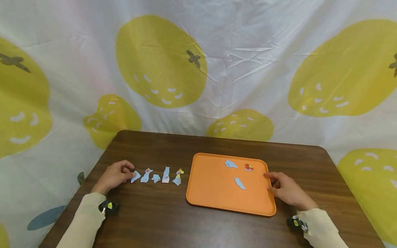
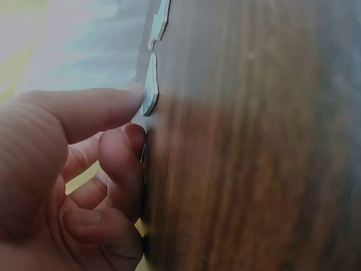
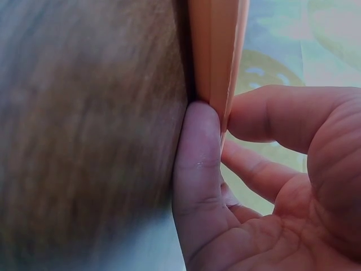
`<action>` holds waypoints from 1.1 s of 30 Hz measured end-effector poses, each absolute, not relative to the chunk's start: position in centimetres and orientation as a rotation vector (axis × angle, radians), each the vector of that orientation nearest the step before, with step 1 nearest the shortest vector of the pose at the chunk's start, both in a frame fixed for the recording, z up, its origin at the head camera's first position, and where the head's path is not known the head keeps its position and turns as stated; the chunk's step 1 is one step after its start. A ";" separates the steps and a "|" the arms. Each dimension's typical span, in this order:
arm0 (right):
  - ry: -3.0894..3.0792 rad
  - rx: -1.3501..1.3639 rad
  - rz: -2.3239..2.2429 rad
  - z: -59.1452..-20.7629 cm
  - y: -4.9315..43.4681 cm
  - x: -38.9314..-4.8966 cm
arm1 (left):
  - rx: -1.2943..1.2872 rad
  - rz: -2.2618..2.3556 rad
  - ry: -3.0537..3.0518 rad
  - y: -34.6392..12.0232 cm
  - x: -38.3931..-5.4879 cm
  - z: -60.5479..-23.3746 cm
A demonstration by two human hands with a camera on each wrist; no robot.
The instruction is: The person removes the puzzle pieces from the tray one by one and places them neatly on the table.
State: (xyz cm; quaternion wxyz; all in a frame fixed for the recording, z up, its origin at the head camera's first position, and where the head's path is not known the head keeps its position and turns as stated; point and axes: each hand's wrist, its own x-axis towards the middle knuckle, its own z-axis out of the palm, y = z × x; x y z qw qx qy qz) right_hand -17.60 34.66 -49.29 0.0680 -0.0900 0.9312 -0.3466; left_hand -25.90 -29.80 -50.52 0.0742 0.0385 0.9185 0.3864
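My left hand [image 1: 115, 176] rests at the table's left, one fingertip right at the edge of the leftmost puzzle piece [image 1: 135, 176], a flat light blue one. In the left wrist view that piece [image 2: 150, 87] lies beside the straight digit, while the other fingers are loosely bent. A row of several irregular puzzle pieces [image 1: 165, 175] runs to its right, some with pink or yellow patches. My right hand [image 1: 289, 190] pinches the right rim of an orange tray [image 1: 214, 196]; the right wrist view shows digits on either side of the tray's edge [image 3: 217, 51].
On the tray lie two light blue pieces [image 1: 240, 183] and a red one [image 1: 248, 167]. The dark wooden table [image 1: 155, 220] backs onto a white curtain [image 1: 242, 69] with yellow fruit prints. Both sleeves carry a wrist device [image 1: 108, 206].
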 end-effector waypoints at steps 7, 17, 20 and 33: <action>2.802 -0.275 -1.058 -49.3 34.6 -17.5 | 0.084 1.263 2.722 -29.8 -25.7 -50.7; 2.786 -0.266 -1.069 -49.3 34.6 -17.7 | 0.090 1.514 2.670 -29.6 -25.5 -50.9; 2.777 -0.274 -1.070 -49.3 34.7 -17.8 | 0.072 1.519 2.672 -29.3 -25.3 -50.7; 2.752 -0.285 -1.090 -49.4 34.8 -17.8 | 0.093 1.579 2.673 -27.0 -24.8 -49.9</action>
